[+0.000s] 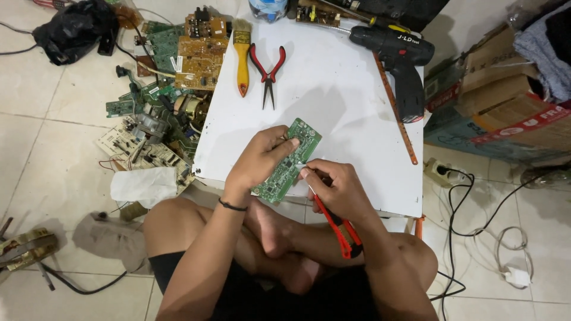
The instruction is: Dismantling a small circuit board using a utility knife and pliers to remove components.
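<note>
My left hand (pixel 260 157) grips a small green circuit board (pixel 288 161) and holds it tilted over the near edge of a low white table (pixel 333 89). In my right hand (pixel 337 187) is a red utility knife (pixel 336 226); its tip touches the board's right edge near the middle. The knife's handle runs down toward my knee. I sit cross-legged on the floor, with my bare feet under the board.
On the table lie a yellow-handled brush (pixel 241 56), red-handled long-nose pliers (pixel 267 71), a black cordless drill (pixel 401 62) and a thin saw blade (pixel 394 107). A heap of circuit boards (pixel 172 77) covers the floor at left. Cardboard boxes (pixel 499 95) and cables (pixel 470 214) are at right.
</note>
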